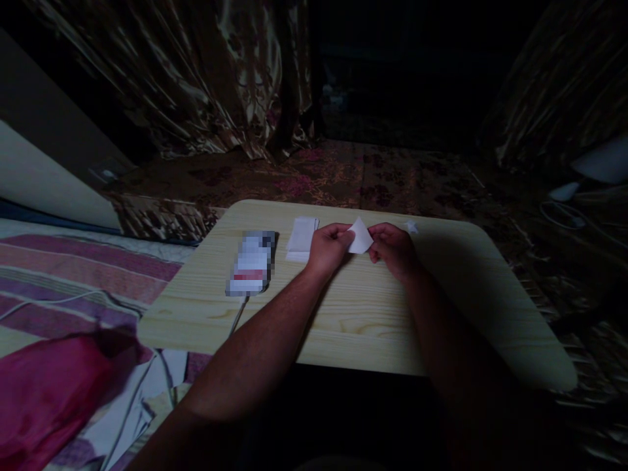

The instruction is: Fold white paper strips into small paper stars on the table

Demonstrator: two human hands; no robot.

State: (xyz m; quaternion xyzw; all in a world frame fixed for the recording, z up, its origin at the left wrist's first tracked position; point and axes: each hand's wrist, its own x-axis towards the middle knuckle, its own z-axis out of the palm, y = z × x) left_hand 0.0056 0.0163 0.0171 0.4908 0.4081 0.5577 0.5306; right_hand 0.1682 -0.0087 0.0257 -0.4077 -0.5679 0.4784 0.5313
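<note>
Pinched between your two hands is the paper (360, 237). Your left hand (330, 247) has thumb and fingertips closed on its left edge, and your right hand (394, 248) is closed on its right edge, fingers curled under. The paper sits right in the gap between the two grips, just above the table (363, 320), past the middle towards the far edge. It's small, white and matte, folded to a pointed shape with the tip up and crisp straight edges. Whether it touches the tabletop, I can't tell.

Just beside your left hand, on the far-left side, a stack (301, 239) of white sheets lies flat, squared up and rectangular. Further left is a flat rectangular device (251, 263), its face blurred out, with a thin pale cable (239, 314) running from its near end over the table's front edge. Near your right hand, a touch beyond it, a tiny white star (411, 227) lies on the wood.

The table is pale wood-grain with smooth, rounded corners. Around it, all dim: a patterned rug (343, 173) behind, a shiny, creased curtain (196, 78) hanging in folds, a striped blanket (59, 275) at left, and a crumpled red cloth (53, 392) in the near-left corner.
</note>
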